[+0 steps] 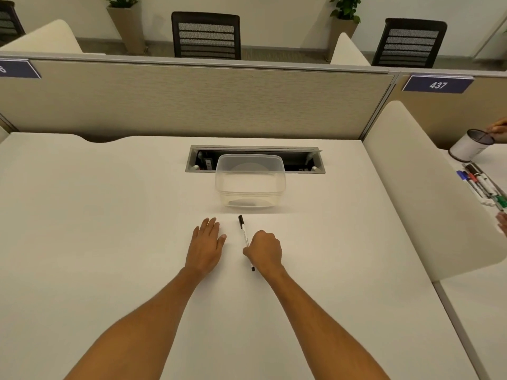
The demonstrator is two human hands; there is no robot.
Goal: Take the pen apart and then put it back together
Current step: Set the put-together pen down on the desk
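Note:
A white pen (243,231) with a black cap lies lengthwise on the white desk (109,215), cap pointing away from me. It is whole, cap on. My right hand (265,249) is curled over the pen's lower half, fingers closed on the barrel; the black rear tip sticks out below the hand. My left hand (207,242) rests flat on the desk to the left of the pen, palm down, fingers together, holding nothing.
A clear plastic container (250,180) stands just beyond the pen, in front of an open cable tray (192,160). A cream divider (417,187) bounds the desk's right side. Beyond it lie several markers (481,186), a pen cup (470,145), and another person's hands.

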